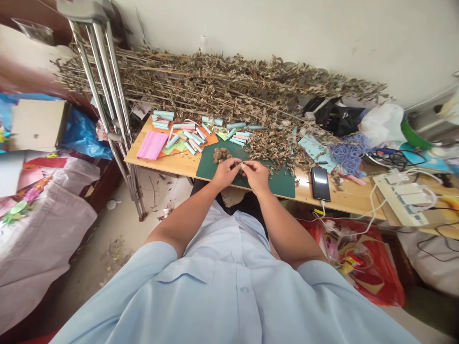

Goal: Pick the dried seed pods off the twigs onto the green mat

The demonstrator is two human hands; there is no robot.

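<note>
Nearest is the wearer's light blue shirt (229,286), short sleeves ending above the elbows, with both forearms reaching forward to the front edge of the wooden worktop (161,163). To the right below that edge, a red plastic bag (389,270) holds mixed packets. The left hand (226,174) and right hand (257,177) come together above a dark green mat (281,186), thumbs and fingertips drawn in close to each other; whether a scrap is pinched between them is too small to tell. On the mat, just beyond the left hand, sits a clump of brown, rounded, crinkled pieces (221,154). Beyond the right hand, a loose heap of dried leaves (267,145) covers part of the mat and spreads past it onto the wood. Right of the mat lies a black phone (320,183) with a white cable plugged in, and farther right a white power strip (399,198) crowded with plugs. Left of the mat are a pink paper sheet (152,145) and many pale blue and pink paper rolls (191,137); a tangle of purple cord (351,150) lies on the opposite side. Metal crutches (107,81) stand at the left end. Farthest back, long dried stalks with leaves (215,81) stretch along the pale wall (287,28).
</note>
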